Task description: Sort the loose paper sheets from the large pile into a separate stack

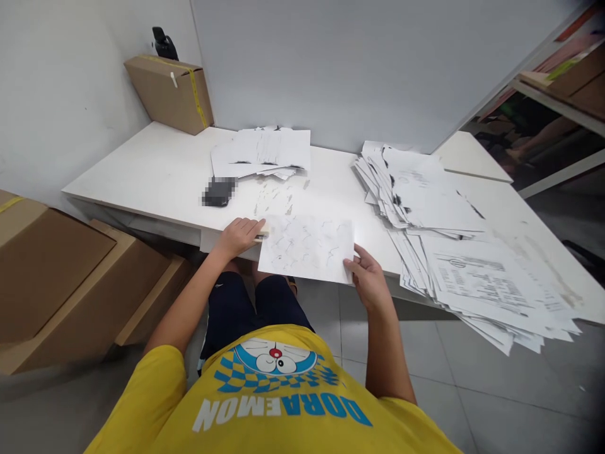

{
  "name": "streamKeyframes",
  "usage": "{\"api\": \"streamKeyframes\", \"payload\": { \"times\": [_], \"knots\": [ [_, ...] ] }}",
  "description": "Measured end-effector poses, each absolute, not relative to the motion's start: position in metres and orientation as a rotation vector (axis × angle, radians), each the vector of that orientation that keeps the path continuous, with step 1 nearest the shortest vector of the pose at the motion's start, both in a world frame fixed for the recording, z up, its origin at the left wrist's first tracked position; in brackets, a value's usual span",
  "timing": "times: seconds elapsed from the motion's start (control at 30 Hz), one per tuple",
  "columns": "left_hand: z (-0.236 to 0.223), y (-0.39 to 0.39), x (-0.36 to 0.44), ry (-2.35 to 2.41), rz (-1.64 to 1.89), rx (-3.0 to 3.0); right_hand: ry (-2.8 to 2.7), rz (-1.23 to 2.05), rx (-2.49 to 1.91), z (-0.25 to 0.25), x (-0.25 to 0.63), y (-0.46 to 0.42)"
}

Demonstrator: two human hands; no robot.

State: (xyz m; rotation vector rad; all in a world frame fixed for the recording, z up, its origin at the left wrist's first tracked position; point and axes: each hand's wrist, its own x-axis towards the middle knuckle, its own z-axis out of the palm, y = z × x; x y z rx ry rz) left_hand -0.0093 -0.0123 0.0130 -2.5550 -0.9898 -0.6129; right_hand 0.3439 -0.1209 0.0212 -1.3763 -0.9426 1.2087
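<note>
A white sheet of paper (307, 249) with rows of faint handwritten marks is held level at the table's front edge. My right hand (368, 275) pinches its right edge, thumb on top. At the sheet's left edge, my left hand (240, 237) is closed around a small cream-coloured stapler (263, 232). Only the stapler's end shows; the fingers hide the rest, and its jaws meet the paper's upper left side. Beyond the left hand lies a dark, blurred-out object (218, 192) on the table.
A stack of papers (271, 151) lies at the back of the white table (155, 164). Larger fanned piles of papers (430, 195) cover the right side, some overhanging the front edge. A cardboard box (172, 94) stands at the back left; bigger cartons (61, 277) are on my left.
</note>
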Motion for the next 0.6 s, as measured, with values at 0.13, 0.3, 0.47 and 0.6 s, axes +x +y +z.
{"api": "streamKeyframes", "payload": {
  "times": [0.13,0.3,0.47,0.6],
  "knots": [
    [0.017,0.0,-0.01,-1.085,-0.589,-2.563,-1.07,0.863,-1.305,0.037,0.364,-0.08],
    [0.019,0.007,-0.01,-1.11,-0.63,-2.543,-1.094,0.693,-1.149,0.059,0.364,0.036],
    [0.015,0.007,-0.013,-1.087,-0.629,-2.5,-1.048,0.909,-1.266,0.07,0.306,0.161],
    [0.011,0.004,-0.014,-1.117,-0.632,-2.494,-1.093,0.988,-1.275,0.065,0.251,0.211]
  ]
}}
